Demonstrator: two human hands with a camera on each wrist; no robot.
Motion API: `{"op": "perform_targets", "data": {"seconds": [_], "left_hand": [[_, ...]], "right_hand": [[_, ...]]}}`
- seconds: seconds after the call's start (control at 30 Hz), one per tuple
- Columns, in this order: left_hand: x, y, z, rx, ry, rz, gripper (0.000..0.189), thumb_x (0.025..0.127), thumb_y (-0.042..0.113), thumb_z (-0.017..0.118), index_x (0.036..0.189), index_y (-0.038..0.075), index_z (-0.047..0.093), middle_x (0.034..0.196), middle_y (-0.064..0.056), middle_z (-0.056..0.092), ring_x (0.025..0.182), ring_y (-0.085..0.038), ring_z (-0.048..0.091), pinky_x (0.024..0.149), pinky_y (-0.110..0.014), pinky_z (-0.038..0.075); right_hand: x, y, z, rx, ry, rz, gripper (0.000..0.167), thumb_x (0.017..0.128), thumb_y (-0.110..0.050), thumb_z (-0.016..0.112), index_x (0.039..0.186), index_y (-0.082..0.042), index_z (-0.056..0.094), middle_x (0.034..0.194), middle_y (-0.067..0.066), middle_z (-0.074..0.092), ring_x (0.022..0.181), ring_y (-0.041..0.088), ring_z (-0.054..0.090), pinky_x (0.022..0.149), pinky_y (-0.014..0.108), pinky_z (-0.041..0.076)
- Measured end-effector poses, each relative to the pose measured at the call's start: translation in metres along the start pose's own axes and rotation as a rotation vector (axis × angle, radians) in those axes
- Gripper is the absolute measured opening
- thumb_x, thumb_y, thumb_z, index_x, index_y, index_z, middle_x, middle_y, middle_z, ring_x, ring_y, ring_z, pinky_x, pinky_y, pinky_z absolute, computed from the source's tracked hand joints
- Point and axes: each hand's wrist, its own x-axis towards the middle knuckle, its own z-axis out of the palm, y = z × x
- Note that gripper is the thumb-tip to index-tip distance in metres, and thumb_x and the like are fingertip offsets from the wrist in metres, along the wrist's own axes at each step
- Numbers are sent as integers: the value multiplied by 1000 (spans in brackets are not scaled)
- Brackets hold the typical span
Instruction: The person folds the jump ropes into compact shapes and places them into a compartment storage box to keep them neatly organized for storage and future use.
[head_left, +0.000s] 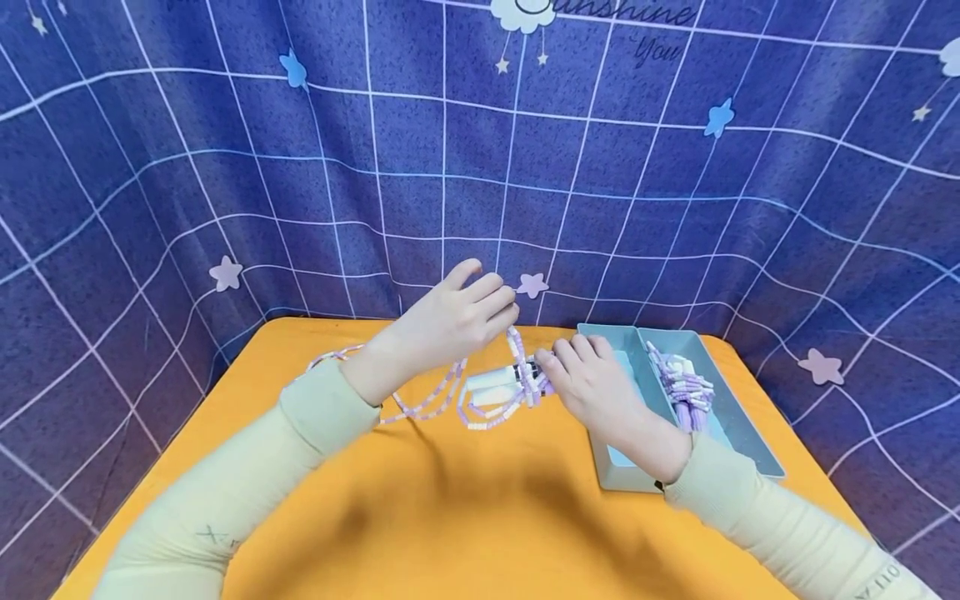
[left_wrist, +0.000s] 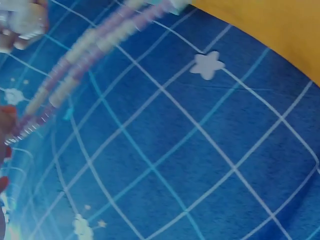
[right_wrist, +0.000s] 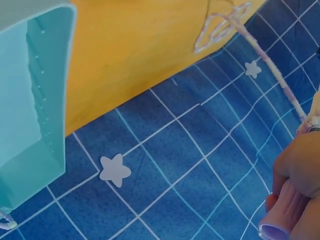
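Observation:
A jump rope (head_left: 528,383) strung with purple and white beads is wound round its handles, whose pale ends (head_left: 491,388) point left. My right hand (head_left: 596,387) grips the other end of the handles; in the right wrist view a purple handle (right_wrist: 281,220) pokes out below the fingers. Raised above the table, my left hand (head_left: 468,317) pinches a strand of the rope. That strand (left_wrist: 80,62) runs doubled from the fingertips in the left wrist view. Looser loops (head_left: 427,408) hang behind and below the left wrist, partly hidden by it.
A blue-grey two-compartment box (head_left: 633,479) stands right on the orange table (head_left: 450,517), partly under my right forearm. Its right compartment holds a bundled purple-and-white jump rope (head_left: 686,387). A blue gridded curtain (head_left: 480,208) rises behind the table and at both sides.

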Motion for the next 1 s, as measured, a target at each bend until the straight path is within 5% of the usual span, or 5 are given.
{"op": "perform_targets", "data": {"seconds": [0.23, 0.57, 1.0], "left_hand": [[-15, -8, 23, -19, 37, 67, 22, 93, 6, 47, 104, 10, 66, 101, -3, 62, 96, -21, 54, 91, -40, 38], [-40, -14, 56, -39, -7, 72, 20, 92, 10, 50, 104, 10, 65, 103, -2, 63, 100, -21, 54, 93, -41, 39], [-75, -22, 87, -99, -50, -28, 18, 89, 21, 56, 98, 8, 62, 97, -5, 61, 93, -22, 53, 89, -42, 40]], "right_hand": [[0, -3, -4, 59, -37, 15, 25, 99, -16, 24, 102, -7, 47, 80, 6, 45, 72, 25, 40, 71, 38, 35], [5, 2, -11, 105, -19, 16, 37, 104, -22, 15, 100, -7, 49, 79, 5, 46, 71, 24, 40, 70, 38, 35], [3, 6, -20, 199, -52, -41, 30, 103, -15, 17, 103, -8, 46, 82, 2, 45, 76, 22, 43, 74, 38, 34]]}}
